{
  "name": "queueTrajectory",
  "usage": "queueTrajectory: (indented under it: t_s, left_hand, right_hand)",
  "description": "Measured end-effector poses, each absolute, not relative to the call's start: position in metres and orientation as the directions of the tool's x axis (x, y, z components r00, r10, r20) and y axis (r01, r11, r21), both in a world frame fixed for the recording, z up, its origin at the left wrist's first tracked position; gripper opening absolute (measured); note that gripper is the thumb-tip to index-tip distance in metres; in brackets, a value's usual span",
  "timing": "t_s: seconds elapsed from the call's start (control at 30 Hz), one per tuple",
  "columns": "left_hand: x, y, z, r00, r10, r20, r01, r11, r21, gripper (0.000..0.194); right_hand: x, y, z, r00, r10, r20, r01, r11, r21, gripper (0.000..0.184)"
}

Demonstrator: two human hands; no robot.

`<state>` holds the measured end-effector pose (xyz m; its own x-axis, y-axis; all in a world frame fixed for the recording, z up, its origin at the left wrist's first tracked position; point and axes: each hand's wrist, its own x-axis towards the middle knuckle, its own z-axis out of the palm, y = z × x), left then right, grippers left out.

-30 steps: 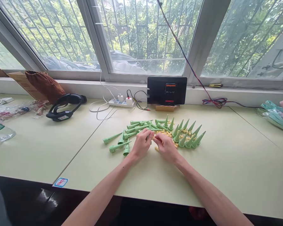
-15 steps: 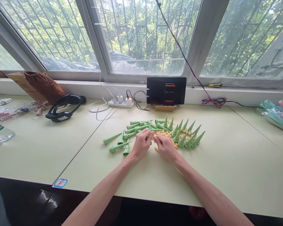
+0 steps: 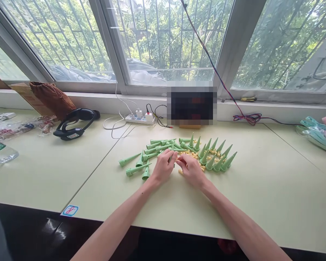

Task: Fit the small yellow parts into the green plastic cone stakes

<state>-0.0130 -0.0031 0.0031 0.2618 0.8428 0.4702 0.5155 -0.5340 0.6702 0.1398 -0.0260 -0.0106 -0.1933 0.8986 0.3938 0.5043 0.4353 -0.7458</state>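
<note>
My left hand [image 3: 164, 167] is closed around a green plastic watering spike [image 3: 172, 146], whose tip points up above the fingers. Close beside it, my right hand [image 3: 190, 169] is closed in a pinch, fingertips nearly touching the left thumb. Whatever those fingertips hold is too small or hidden to make out. Small yellow pieces [image 3: 185, 154] lie in a loose pile behind and around the right hand. Several green spikes [image 3: 129, 160] lie on their sides to the left. At right, several green cones [image 3: 209, 164] stand point up on the pale table.
Behind the hands stands a pixelated screen [image 3: 191, 107]. A power strip [image 3: 140, 119] with cables sits left of it, near black headphones [image 3: 73, 125] and a brown pouch [image 3: 52, 99]. A clear bottle [image 3: 1, 152] is at far left; bagged straps [image 3: 317, 132] lie at far right.
The fingers of my right hand have shifted a little at the left thumb, opening a small gap beneath. My left hand keeps its hold. The screen has become pixelated.
</note>
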Motion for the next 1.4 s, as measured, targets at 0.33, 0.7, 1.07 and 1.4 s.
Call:
queueTrajectory:
  t_s: [0.33,0.7,1.07,1.4]
  left_hand:
    - [-0.0127,-0.0028,0.0030,0.272,0.836,0.478,0.524,-0.545,0.655,0.039]
    - [-0.0121,-0.0031,0.0016,0.278,0.830,0.484,0.524,-0.553,0.648,0.037]
    - [-0.0129,-0.0030,-0.0016,0.288,0.826,0.484,0.522,-0.559,0.644,0.035]
    - [-0.0125,-0.0031,-0.0023,0.296,0.814,0.500,0.527,-0.575,0.626,0.035]
  right_hand:
    - [0.1383,-0.0264,-0.0097,-0.193,0.901,0.388,0.524,0.429,-0.736,0.029]
    - [0.1351,-0.0271,-0.0127,-0.168,0.902,0.398,0.562,0.420,-0.713,0.036]
    - [0.1337,-0.0288,-0.0105,-0.161,0.910,0.382,0.541,0.406,-0.737,0.039]
    - [0.1327,-0.0298,-0.0078,-0.149,0.918,0.369,0.507,0.391,-0.768,0.040]
